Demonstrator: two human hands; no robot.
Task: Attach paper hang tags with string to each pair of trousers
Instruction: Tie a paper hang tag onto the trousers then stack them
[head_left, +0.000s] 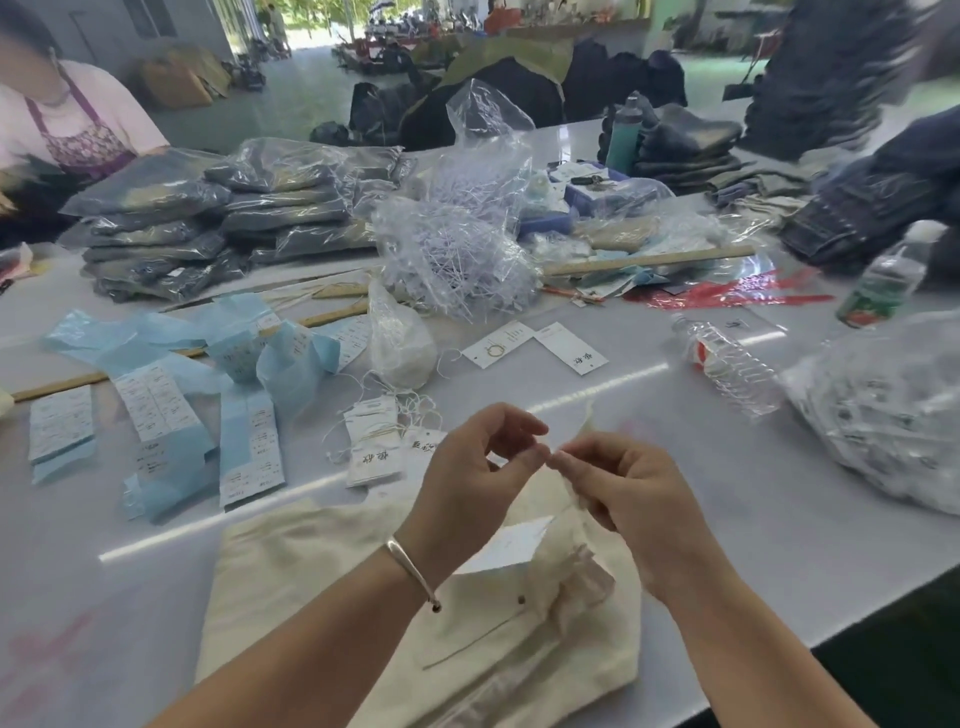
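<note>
Both hands are meeting above the folded cream cotton trousers (322, 587) lying on the pale grey desk (727, 467). The left hand (467, 483) and right hand (623, 493) are each pinching thin white string (586, 422) in a fingertip grip, with a white paper hang tag (506, 545) hanging just below them

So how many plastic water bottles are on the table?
2: a crushed clear bottle lying right of centre, and an upright bottle with a green-red label by the right edge. Clutter may hide others.
</note>
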